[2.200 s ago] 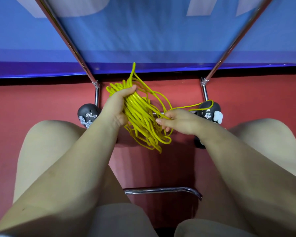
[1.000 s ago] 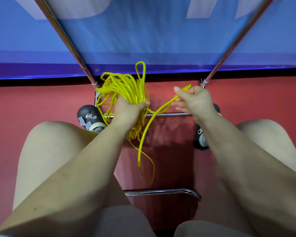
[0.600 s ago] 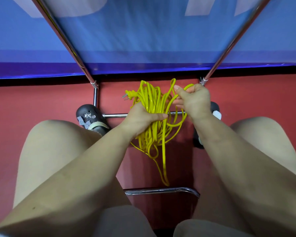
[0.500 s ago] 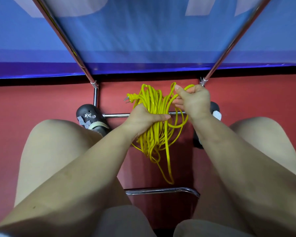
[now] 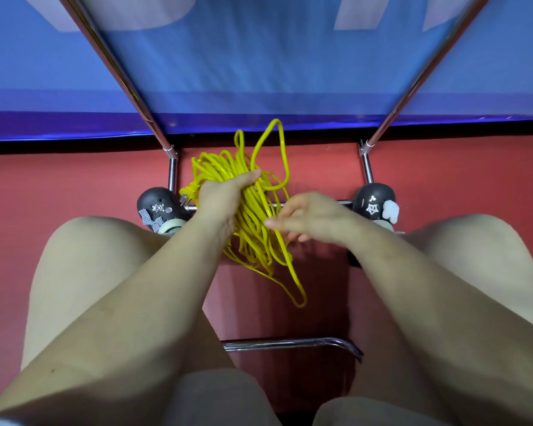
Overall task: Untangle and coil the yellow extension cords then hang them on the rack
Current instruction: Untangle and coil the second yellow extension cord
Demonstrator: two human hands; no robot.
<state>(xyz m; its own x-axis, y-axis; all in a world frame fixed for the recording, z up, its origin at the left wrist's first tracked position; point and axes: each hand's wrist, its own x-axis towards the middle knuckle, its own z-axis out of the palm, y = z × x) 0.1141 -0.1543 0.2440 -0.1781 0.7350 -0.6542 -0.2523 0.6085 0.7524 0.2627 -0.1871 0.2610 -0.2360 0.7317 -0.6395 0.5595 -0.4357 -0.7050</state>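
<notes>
Person, head-mounted view. Both forearms bare, no sleeves in view. Left hand [image 5: 220, 199] and right hand [image 5: 313, 218] bare; no rings, watch or gloves seen. Knees bare; light beige shorts [image 5: 219, 398] at the lower edge. Black clog-type shoes: left shoe [image 5: 160, 207] carries a checked bow and a small flower charm; right shoe [image 5: 374, 202] carries a star charm and a white puffy charm.

A red floor [image 5: 59, 186] fills the lower view, meeting a blue wall panel [image 5: 259, 56] with pale lettering above a dark strip. Two chrome poles [image 5: 117, 66] slant up across the panel; a chrome crossbar [image 5: 290, 344] lies nearer.
</notes>
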